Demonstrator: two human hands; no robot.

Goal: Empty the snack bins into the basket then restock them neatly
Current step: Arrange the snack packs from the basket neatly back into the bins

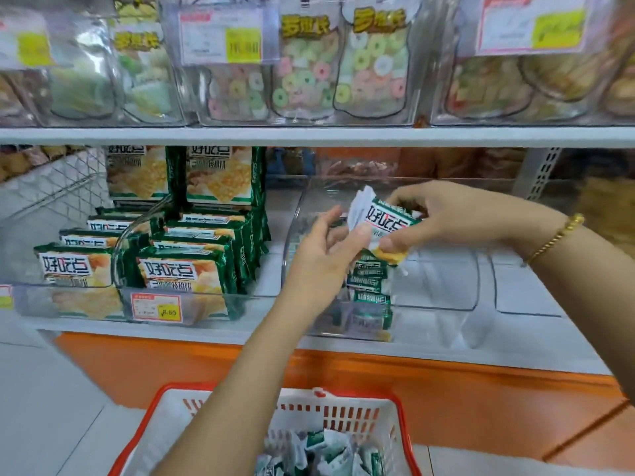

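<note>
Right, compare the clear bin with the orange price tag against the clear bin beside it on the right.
The tagged bin is packed with rows of large green biscuit packs; the neighbouring bin holds only a short stack of small packets. The tagged bin carries a price tag on its front; none shows on the neighbouring bin. Both are clear plastic on the same white shelf.
</note>
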